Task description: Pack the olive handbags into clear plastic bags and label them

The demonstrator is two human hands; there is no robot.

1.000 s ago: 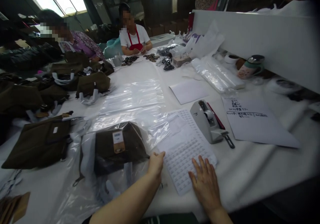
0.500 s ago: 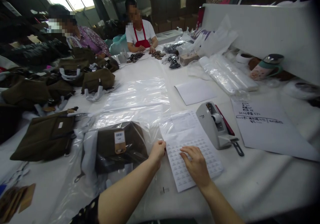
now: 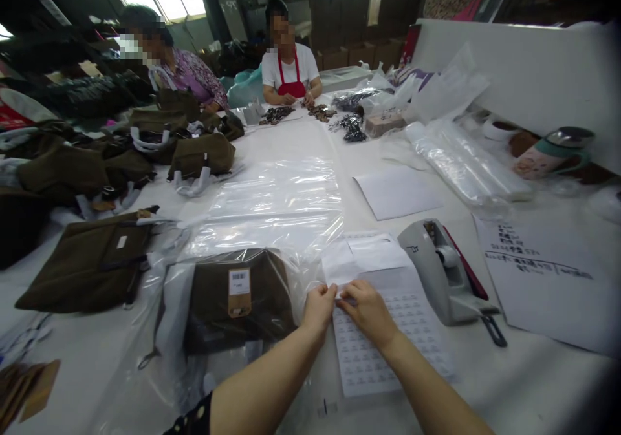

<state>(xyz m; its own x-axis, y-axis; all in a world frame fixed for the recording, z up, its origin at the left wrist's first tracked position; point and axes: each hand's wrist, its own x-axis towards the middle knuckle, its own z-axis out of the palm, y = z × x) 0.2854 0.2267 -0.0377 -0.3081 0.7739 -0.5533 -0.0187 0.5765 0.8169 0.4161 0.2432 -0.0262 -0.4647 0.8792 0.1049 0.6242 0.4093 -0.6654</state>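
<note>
My left hand (image 3: 319,312) is closed in a pinch at the left edge of a white sheet of small printed labels (image 3: 388,348). Right beside it, over the sheet, my right hand (image 3: 371,312) pinches with thumb and fingers; the two sets of fingertips nearly meet. Whatever lies between them is too small to make out. Loose white paper (image 3: 376,254) covers the sheet's upper part. To the left lies a dark olive bag (image 3: 208,299) inside a clear plastic bag (image 3: 172,299), with a barcoded hang tag (image 3: 239,293) on its front.
A grey tape dispenser (image 3: 444,280) stands right of the label sheet, near handwritten paper (image 3: 543,280). Flat clear plastic bags (image 3: 286,192) lie ahead. More olive bags (image 3: 87,260) are piled left. A mug (image 3: 555,152) lies tilted at right. Two people sit across the table.
My right hand has moved left across the label sheet to meet my left hand, its fingers now pinched. The camera view has shifted slightly.
</note>
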